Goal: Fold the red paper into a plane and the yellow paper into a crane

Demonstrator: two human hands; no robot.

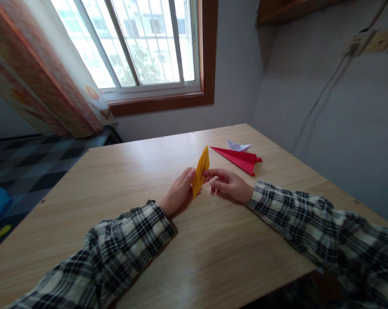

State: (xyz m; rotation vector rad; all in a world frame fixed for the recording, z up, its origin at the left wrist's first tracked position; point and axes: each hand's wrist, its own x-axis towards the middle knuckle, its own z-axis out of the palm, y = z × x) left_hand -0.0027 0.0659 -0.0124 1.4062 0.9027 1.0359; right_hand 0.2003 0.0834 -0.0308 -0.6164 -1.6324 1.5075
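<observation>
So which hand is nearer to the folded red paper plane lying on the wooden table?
Right. The right hand lies just in front of the folded red paper plane; the left hand sits farther off, beyond the yellow folded paper.

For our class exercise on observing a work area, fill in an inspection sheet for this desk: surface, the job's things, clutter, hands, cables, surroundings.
Surface: wooden table, pale grain, glare near the front edge.
Job's things: yellow folded paper, narrow and pointed, held on edge.
Clutter: red folded paper lying flat; small white folded paper behind it.
Hands: left hand and right hand both pinch the yellow paper; plaid sleeves.
Cables: a cord hangs down from a wall socket.
Surroundings: window, curtain, checkered floor.
</observation>
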